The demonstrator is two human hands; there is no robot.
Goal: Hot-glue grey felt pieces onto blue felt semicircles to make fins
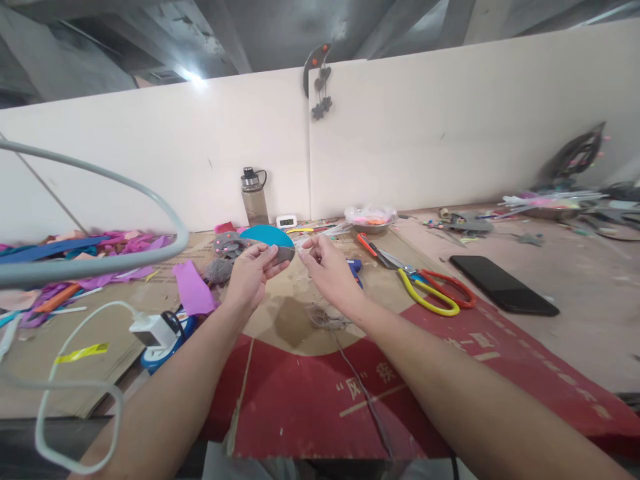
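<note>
My left hand (253, 275) is closed, pinching a small rounded grey felt piece (286, 255) between thumb and fingers. Behind it shows a teal blue rounded piece (267, 235); whether it is held or lies on the table I cannot tell. My right hand (325, 267) is closed in a pinch beside the felt's right edge, at a thin pale strand that seems to run to the felt. Below my hands lies loose grey yarn (327, 317), its tail trailing to the table's front edge. Grey pieces with coloured pins (230, 245) and a grey yarn ball (219, 271) sit left of my left hand.
Right of my hands lie yellow-handled scissors (430, 299), red-handled scissors (453, 287), a blue tool (355, 270) and a black phone (503, 285). Felt scraps (193, 287), a charger (155, 330) and a grey curved tube (165, 207) occupy the left. A bottle (255, 200) stands behind.
</note>
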